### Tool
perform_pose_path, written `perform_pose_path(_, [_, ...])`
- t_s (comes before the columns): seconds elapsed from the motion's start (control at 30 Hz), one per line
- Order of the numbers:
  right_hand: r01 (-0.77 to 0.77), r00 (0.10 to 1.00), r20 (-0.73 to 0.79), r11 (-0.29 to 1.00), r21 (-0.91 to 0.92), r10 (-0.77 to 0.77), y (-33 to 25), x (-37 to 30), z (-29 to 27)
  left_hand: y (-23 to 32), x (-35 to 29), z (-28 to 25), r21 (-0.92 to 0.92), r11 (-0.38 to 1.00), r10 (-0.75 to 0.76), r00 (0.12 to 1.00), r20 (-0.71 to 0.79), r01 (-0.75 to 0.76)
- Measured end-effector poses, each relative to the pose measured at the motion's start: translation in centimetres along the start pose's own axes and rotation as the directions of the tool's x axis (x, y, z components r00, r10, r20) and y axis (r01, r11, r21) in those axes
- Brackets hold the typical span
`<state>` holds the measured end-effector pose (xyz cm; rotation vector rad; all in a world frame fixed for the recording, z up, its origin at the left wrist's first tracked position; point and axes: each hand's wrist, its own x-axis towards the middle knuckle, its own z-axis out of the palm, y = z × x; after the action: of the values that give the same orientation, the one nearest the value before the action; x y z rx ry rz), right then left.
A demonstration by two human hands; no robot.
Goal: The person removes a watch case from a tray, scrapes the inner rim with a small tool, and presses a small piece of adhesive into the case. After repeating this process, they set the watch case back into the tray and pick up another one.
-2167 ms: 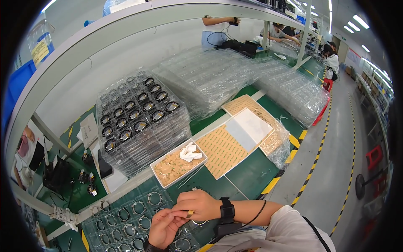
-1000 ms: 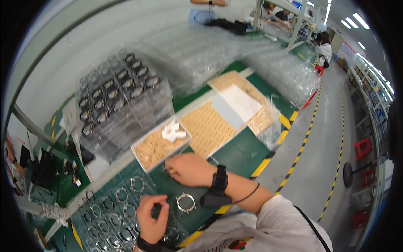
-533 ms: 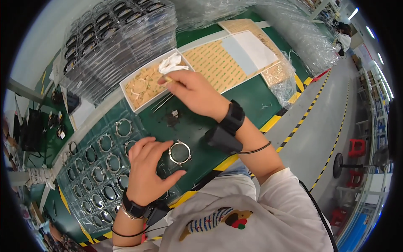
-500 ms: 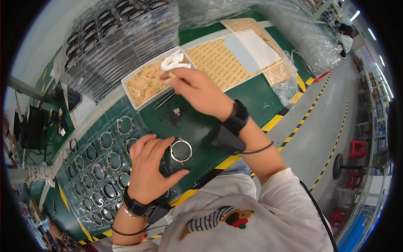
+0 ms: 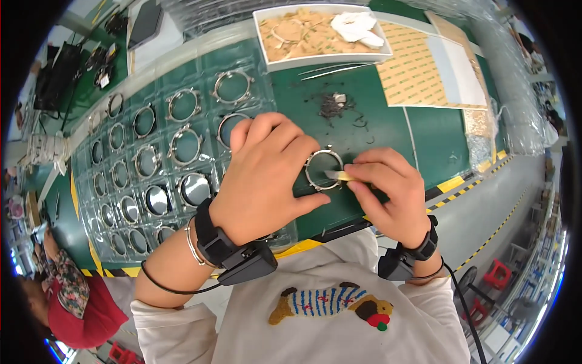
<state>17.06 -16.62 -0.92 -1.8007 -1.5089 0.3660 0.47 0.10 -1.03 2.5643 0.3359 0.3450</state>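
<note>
A silver watch case ring (image 5: 327, 150) with small lugs lies flat on the green table mat, between my two hands. My left hand (image 5: 260, 176) is open, palm down, its index finger and thumb spread at the ring's left side. My right hand (image 5: 391, 188) pinches a small knife (image 5: 341, 176) with a yellow grip. Its short blade reaches over the ring's right side into the opening. Whether the blade touches the metal cannot be told. Left of my left hand, a clear plastic tray (image 5: 163, 132) holds several similar rings in its compartments.
A white box (image 5: 327, 59) of tan paper scraps and a crumpled white tissue (image 5: 357, 29) stands at the back. Tweezers (image 5: 339, 70) lie before it, near black shavings (image 5: 332, 108). Yellow patterned sheets (image 5: 409, 73) lie back right. Another person (image 5: 85, 303) is at the lower left.
My right hand has come from the box down to the ring, bringing the knife. My left hand stays spread beside the ring. The view has shifted, showing more of the tray.
</note>
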Motion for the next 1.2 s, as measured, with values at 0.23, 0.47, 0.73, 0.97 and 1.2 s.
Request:
perform_pose_path(0.23, [0.076, 0.99, 0.119, 0.996, -0.049, -0.069, 0.2, 1.0, 1.1, -0.1, -0.3, 0.6, -0.054, 0.999, -0.008, 0.999, -0.049, 0.006])
perform_pose_path(0.47, [0.039, 0.981, 0.192, 0.999, -0.02, -0.034, 0.0, 1.2, 0.6, -0.1, -0.3, 0.4, -0.079, 0.996, -0.04, 0.998, -0.041, 0.036])
perform_pose_path(0.73, [-0.011, 0.983, 0.181, 0.997, -0.079, 0.025, -0.8, 1.2, 0.8, 0.2, 0.3, 0.5, -0.092, 0.994, -0.069, 0.997, -0.035, 0.066])
perform_pose_path(0.97, [-0.084, 0.991, 0.097, 0.989, -0.125, 0.096, -1.7, 1.1, 1.6, 0.3, 0.4, 0.6, -0.089, 0.993, -0.08, 0.996, -0.035, 0.077])
perform_pose_path(1.2, [-0.12, 0.993, 0.013, 0.993, 0.023, 0.12, -0.3, 1.0, 1.3, 0.4, 0.2, 0.6, -0.057, 0.994, -0.097, 0.995, -0.021, 0.096])
